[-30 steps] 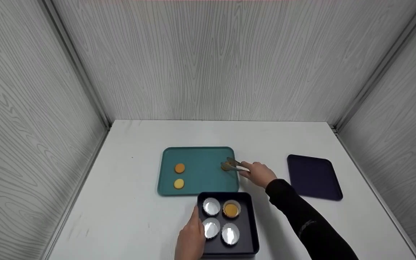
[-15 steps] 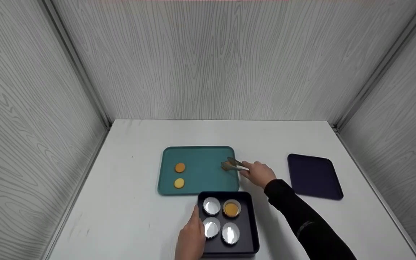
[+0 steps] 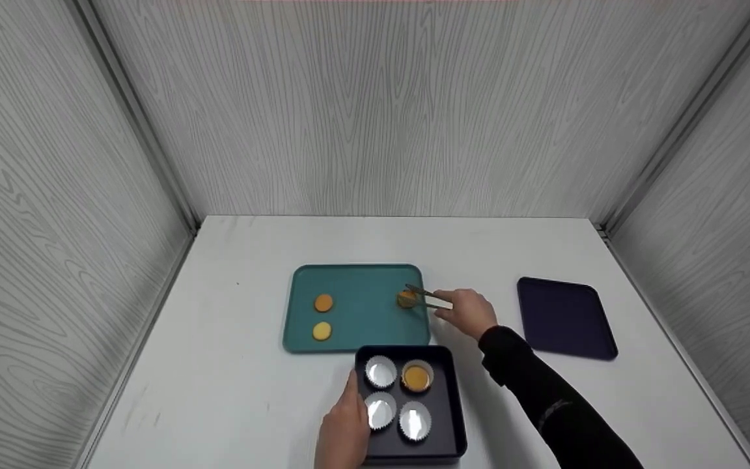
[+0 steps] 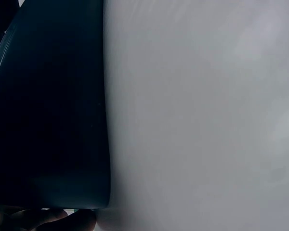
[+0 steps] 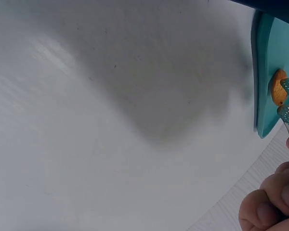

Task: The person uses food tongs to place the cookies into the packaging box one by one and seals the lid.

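Note:
My right hand [image 3: 471,312] holds metal tongs [image 3: 437,303] over the right end of a teal tray [image 3: 365,335]. Their perforated tips are at an orange-brown round cookie [image 3: 406,299], seen close up in the right wrist view, where one tip overlaps the cookie [image 5: 278,87]. My left hand [image 3: 344,426] grips the left wall of a dark square baking pan [image 3: 443,449]; its fingers show at the lower edge of the left wrist view. In the pan stand several foil cups; the back right cup [image 3: 430,369] has an orange-yellow disc [image 3: 416,378] inside.
An orange cookie [image 3: 323,303] and a pale yellow cookie [image 3: 322,331] lie on the teal tray's left side. A flat dark purple tray [image 3: 567,319] rests on the white table [image 3: 219,391] at the right. Grey wood-patterned walls [image 3: 375,111] enclose the table.
The tongs have turned in my right hand, and their arms now look narrower, with more of the cookie showing at the tips. My left hand and the pan stay put.

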The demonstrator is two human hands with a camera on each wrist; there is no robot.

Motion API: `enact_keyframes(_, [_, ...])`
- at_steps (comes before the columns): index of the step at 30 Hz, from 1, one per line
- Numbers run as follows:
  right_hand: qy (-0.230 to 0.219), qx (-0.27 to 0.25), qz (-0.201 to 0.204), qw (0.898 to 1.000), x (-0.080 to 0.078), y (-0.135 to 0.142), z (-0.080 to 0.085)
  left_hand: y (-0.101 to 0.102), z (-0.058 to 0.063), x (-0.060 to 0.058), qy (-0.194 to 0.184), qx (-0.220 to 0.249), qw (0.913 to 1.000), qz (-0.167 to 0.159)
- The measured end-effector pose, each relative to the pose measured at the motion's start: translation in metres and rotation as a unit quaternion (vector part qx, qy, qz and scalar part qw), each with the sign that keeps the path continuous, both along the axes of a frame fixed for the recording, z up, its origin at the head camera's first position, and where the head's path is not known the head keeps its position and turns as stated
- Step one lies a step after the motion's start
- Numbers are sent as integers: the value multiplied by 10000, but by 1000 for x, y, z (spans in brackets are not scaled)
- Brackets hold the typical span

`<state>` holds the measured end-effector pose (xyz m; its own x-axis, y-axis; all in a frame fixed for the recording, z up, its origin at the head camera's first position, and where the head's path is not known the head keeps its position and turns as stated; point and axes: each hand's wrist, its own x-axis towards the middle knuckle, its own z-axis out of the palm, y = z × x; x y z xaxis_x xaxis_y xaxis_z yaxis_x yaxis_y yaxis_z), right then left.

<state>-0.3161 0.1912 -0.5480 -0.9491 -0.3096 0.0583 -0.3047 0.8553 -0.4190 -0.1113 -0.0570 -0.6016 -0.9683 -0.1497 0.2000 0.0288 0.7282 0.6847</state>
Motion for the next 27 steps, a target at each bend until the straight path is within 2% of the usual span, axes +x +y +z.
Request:
enact_keyframes(6, [150, -43, 135, 9998, 3, 6, -2, 0, 0, -1, -83, -6, 10000, -27])
enact_keyframes(12, [718, 133, 401, 9965, 6, 13, -8, 0, 0, -1, -270, 50, 9996, -90])
enact_keyframes(19, [1284, 218, 680, 9891, 11, 21, -14, -1, 0, -1, -167, 46, 9997, -149])
enact_keyframes(27, [1432, 139, 739, 9868, 17, 23, -14, 0, 0, -1, -102, -9, 9999, -84])
